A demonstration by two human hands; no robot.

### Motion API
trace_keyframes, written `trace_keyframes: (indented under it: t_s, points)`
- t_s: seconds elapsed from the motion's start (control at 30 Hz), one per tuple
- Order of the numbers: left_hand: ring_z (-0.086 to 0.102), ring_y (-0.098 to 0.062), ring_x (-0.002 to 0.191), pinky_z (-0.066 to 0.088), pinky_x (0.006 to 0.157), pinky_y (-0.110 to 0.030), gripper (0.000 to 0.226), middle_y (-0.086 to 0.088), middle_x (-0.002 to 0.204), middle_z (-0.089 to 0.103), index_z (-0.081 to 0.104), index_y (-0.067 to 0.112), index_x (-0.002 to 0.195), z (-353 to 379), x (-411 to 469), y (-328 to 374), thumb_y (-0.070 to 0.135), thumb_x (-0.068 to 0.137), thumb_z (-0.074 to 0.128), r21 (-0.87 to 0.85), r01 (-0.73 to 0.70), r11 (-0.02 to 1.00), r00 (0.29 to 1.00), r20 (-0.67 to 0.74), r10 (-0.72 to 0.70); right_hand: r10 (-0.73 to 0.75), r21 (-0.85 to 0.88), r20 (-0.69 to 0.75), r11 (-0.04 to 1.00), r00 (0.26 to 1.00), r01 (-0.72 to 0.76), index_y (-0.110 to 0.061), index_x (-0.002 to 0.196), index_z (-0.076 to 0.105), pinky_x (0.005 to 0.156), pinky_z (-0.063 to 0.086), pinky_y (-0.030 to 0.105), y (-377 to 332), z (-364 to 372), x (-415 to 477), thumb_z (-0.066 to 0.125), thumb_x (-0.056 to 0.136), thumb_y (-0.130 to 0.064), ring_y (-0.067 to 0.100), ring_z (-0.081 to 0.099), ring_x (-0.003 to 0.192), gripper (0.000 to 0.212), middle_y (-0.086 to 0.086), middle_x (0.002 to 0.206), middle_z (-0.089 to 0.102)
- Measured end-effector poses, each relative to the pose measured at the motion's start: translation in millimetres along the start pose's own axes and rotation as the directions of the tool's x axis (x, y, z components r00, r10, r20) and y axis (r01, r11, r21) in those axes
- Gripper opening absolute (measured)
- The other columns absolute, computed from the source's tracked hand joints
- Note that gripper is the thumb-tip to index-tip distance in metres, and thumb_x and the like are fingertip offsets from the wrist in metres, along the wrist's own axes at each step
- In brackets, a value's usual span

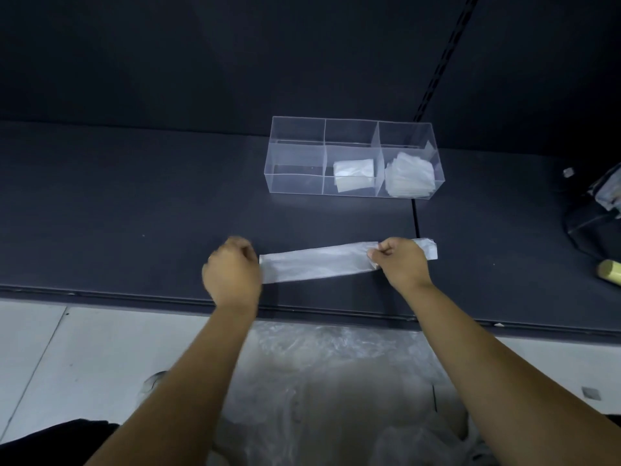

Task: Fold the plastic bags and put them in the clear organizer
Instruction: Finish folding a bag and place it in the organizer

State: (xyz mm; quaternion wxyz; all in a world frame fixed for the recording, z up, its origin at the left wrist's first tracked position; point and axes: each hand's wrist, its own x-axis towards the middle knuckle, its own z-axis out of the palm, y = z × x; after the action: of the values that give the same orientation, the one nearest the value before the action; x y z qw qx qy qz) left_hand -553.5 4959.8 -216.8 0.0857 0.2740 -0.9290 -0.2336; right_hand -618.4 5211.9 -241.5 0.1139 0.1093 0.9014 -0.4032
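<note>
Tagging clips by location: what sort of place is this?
Likely a shop or stockroom: a dark display shelf, a slotted upright strip behind it, and a pale tiled floor below.

Shelf: the shelf [134,196] runs left to right across my view.
Organizer: I see the clear organizer [295,131] on the shelf, right of centre, behind the strip.
Compartments: a folded bag [354,174] in the middle one, a stack of bags [408,176] in the right one.
Strip: the folded strip [319,262] lies on the shelf, lengthwise left to right.
Hands: my left hand [232,270] is at its left end, perhaps holding it; the right hand [400,260] pinches near its right end.
Floor: a pile of loose bags [329,381] lies before the shelf, between my forearms.
Far right: a roll [610,272] on the shelf.
</note>
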Motion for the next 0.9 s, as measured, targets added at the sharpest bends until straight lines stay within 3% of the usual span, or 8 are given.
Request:
trace_keyframes:
  t_s: [0.07, 0.13, 0.2, 0.3, 0.37, 0.47, 0.67, 0.9]
  points:
    - [0.061, -0.040, 0.086, 0.050, 0.078, -0.044, 0.020, -0.021, 0.094, 0.066, 0.069, 0.004, 0.098, 14, -28, 20, -0.002, 0.082, 0.059, -0.013, -0.318, 0.948, 0.942, -0.120, 0.314, -0.002, -0.024, -0.008, 1.000, 1.000, 0.001, -0.018, 0.083, 0.063, 0.078, 0.051, 0.032, -1, 1, 0, 0.069, 0.086, -0.022, 0.023, 0.065, 0.084, 0.007, 0.003, 0.081, 0.068]
    - [0.049, -0.040, 0.122, 0.038, 0.106, -0.047, 0.038, -0.022, 0.132, 0.053, 0.054, 0.002, 0.130, 35, -56, 35, 0.014, 0.094, 0.051, -0.035, -0.474, 0.880, 0.871, 0.124, 0.475, 0.002, -0.057, -0.012, 0.998, 1.000, -0.003, -0.015, 0.086, 0.065, 0.077, 0.050, 0.031, -2, 1, 0, 0.067, 0.086, -0.022, 0.024, 0.065, 0.085, 0.007, 0.004, 0.083, 0.068]
    - [0.004, -0.027, 0.148, 0.000, 0.120, -0.044, 0.061, -0.008, 0.161, 0.009, 0.013, 0.014, 0.153, 54, -72, 36, 0.046, 0.101, 0.022, 0.089, -0.434, 0.896, 0.840, 0.399, 0.368, 0.012, -0.073, -0.005, 0.997, 1.000, -0.012, -0.012, 0.093, 0.066, 0.078, 0.051, 0.032, -2, 2, 0, 0.066, 0.087, -0.021, 0.025, 0.065, 0.087, 0.011, 0.006, 0.087, 0.069]
    - [-0.021, -0.027, 0.145, -0.014, 0.115, -0.051, 0.077, -0.004, 0.159, -0.020, -0.017, 0.022, 0.149, 70, -77, 22, 0.065, 0.086, -0.008, 0.280, -0.484, 0.829, 0.824, 0.466, 0.324, -0.036, -0.130, -0.078, 0.991, 0.996, 0.026, -0.013, 0.102, 0.066, 0.085, 0.049, 0.034, 2, -8, -1, 0.066, 0.087, -0.020, 0.025, 0.062, 0.097, 0.017, 0.006, 0.099, 0.068]
    - [-0.022, -0.029, 0.144, -0.012, 0.115, -0.055, 0.081, -0.005, 0.158, -0.022, -0.024, 0.022, 0.146, 73, -76, 17, 0.067, 0.079, -0.017, 0.313, -0.517, 0.797, 0.814, 0.468, 0.344, -0.117, -0.309, -0.134, 0.949, 0.984, 0.070, -0.018, 0.116, 0.062, 0.096, 0.039, 0.038, 10, -25, 4, 0.068, 0.085, -0.024, 0.028, 0.052, 0.113, 0.032, 0.007, 0.117, 0.058]
    - [-0.022, -0.029, 0.144, -0.012, 0.115, -0.055, 0.081, -0.005, 0.158, -0.022, -0.027, 0.023, 0.145, 75, -74, 15, 0.069, 0.078, -0.019, 0.324, -0.526, 0.786, 0.812, 0.467, 0.350, -0.081, -0.463, -0.009, 0.884, 0.997, 0.068, -0.026, 0.129, 0.054, 0.103, 0.027, 0.042, 26, -60, 15, 0.068, 0.085, -0.033, 0.030, 0.036, 0.124, 0.046, 0.005, 0.131, 0.043]
    - [-0.022, -0.030, 0.144, -0.012, 0.115, -0.055, 0.080, -0.006, 0.158, -0.022, -0.030, 0.022, 0.142, 74, -73, 14, 0.069, 0.078, -0.020, 0.327, -0.537, 0.778, 0.808, 0.464, 0.363, -0.099, -0.353, 0.117, 0.926, 0.988, 0.134, -0.020, 0.086, 0.063, 0.097, 0.040, 0.043, 44, -84, 26, 0.070, 0.083, -0.020, 0.026, 0.051, 0.104, 0.008, -0.001, 0.097, 0.048]
    - [-0.019, -0.027, 0.145, -0.012, 0.116, -0.052, 0.078, -0.003, 0.157, -0.021, -0.024, 0.023, 0.145, 69, -61, 5, 0.067, 0.080, -0.018, 0.329, -0.628, 0.705, 0.755, 0.478, 0.449, 0.031, -0.042, 0.164, 0.999, 0.986, -0.025, -0.014, 0.071, 0.063, 0.064, 0.043, 0.021, 44, -96, 23, 0.074, 0.079, -0.011, 0.014, 0.058, 0.073, 0.014, 0.001, 0.077, 0.063]
